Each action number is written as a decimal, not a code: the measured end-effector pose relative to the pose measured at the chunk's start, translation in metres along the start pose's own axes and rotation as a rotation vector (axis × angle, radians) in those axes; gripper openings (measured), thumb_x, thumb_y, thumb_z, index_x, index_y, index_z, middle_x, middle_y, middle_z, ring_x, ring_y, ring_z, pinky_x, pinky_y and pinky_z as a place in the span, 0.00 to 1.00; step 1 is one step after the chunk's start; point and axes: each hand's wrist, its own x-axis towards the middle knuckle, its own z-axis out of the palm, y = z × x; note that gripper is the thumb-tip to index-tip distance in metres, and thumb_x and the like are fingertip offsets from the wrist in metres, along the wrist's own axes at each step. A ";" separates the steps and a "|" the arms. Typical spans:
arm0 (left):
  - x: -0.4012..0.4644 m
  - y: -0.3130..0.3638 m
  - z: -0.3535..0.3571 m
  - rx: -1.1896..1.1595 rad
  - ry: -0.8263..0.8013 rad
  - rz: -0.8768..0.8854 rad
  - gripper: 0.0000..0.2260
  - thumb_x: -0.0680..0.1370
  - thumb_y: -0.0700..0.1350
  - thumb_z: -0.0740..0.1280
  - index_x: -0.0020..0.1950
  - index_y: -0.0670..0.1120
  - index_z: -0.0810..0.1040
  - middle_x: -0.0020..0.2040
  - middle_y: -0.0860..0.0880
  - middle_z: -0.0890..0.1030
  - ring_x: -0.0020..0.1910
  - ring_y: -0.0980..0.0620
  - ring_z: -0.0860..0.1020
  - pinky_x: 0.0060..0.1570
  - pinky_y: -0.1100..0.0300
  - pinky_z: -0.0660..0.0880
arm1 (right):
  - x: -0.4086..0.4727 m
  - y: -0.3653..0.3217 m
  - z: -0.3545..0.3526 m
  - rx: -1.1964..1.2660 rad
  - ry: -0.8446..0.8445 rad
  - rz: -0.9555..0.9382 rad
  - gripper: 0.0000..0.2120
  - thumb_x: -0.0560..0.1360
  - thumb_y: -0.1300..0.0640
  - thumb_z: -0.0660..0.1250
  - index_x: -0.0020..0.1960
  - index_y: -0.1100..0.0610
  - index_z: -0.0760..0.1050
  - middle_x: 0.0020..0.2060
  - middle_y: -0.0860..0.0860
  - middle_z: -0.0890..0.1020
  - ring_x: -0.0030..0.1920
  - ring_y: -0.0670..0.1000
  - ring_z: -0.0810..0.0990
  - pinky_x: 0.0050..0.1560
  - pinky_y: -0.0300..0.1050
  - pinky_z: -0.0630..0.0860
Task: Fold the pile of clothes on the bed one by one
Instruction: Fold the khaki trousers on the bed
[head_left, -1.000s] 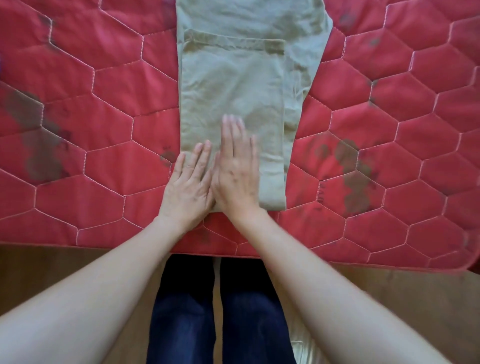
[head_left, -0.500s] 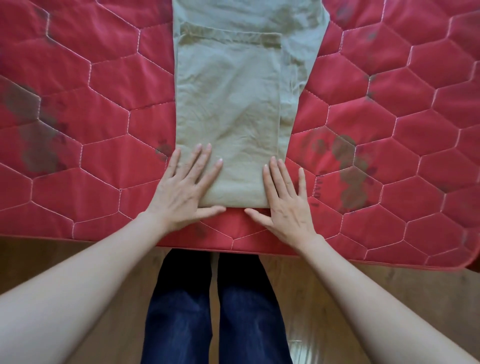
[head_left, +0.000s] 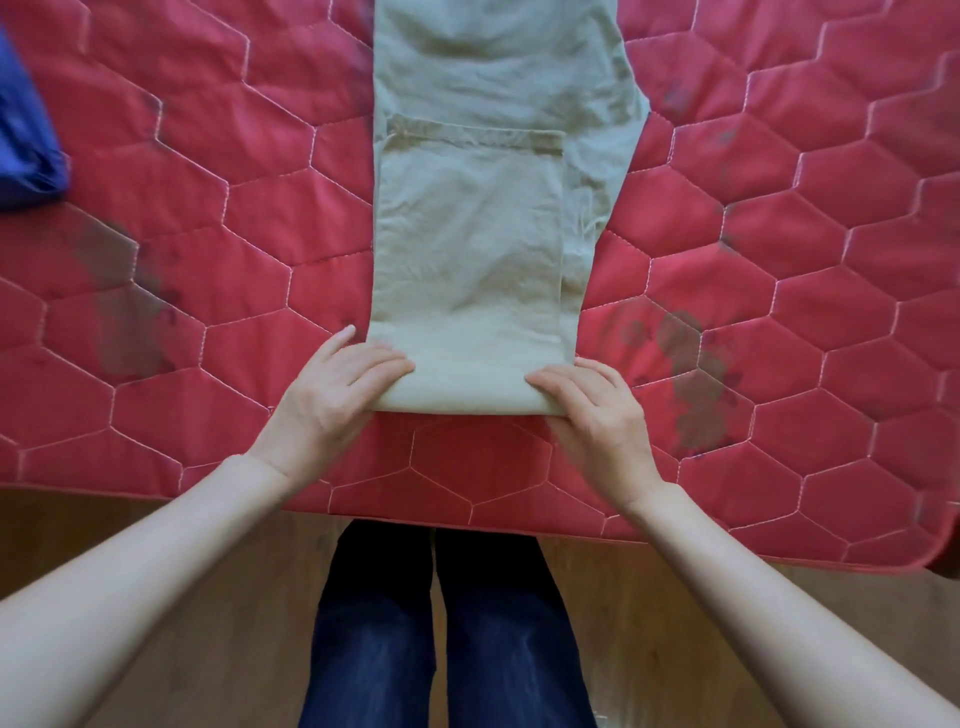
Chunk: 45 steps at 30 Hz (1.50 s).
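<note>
Head view looks down on the khaki trousers (head_left: 470, 270), which lie folded lengthwise down the middle of the red quilted mattress (head_left: 208, 249), their near folded edge close to the bed's front border. I see my left hand (head_left: 332, 400) gripping the near left corner of that edge, fingers (head_left: 384, 364) curled over the top of the cloth with the thumb hidden beneath. My right hand (head_left: 597, 410) grips the near right corner the same way, fingers narrow and wrapped over the fabric. A hemmed trouser end lies doubled back across the upper layer, farther up the garment. A blue cloth (head_left: 26, 140) sits at the mattress's far left. Below the bed edge I see dark jeans (head_left: 447, 634) above a wooden floor (head_left: 675, 639).
</note>
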 end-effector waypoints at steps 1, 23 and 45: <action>0.007 0.002 -0.012 -0.048 -0.002 -0.022 0.12 0.74 0.25 0.63 0.53 0.33 0.81 0.52 0.39 0.83 0.52 0.40 0.82 0.60 0.37 0.72 | 0.010 -0.004 -0.013 0.033 -0.017 0.023 0.08 0.73 0.68 0.68 0.50 0.62 0.82 0.46 0.52 0.84 0.47 0.53 0.82 0.53 0.50 0.77; 0.322 -0.084 -0.186 -0.714 0.231 -0.405 0.05 0.77 0.46 0.69 0.48 0.52 0.74 0.39 0.60 0.78 0.38 0.61 0.75 0.38 0.66 0.72 | 0.363 0.055 -0.178 0.516 0.017 0.355 0.13 0.70 0.62 0.74 0.54 0.52 0.79 0.47 0.43 0.82 0.47 0.39 0.78 0.48 0.35 0.75; 0.356 -0.195 -0.011 -0.496 0.086 -0.882 0.25 0.72 0.52 0.73 0.65 0.47 0.71 0.59 0.49 0.80 0.58 0.49 0.78 0.57 0.55 0.72 | 0.402 0.173 0.027 0.316 0.047 0.732 0.28 0.74 0.50 0.70 0.70 0.56 0.66 0.63 0.52 0.77 0.63 0.53 0.75 0.64 0.50 0.70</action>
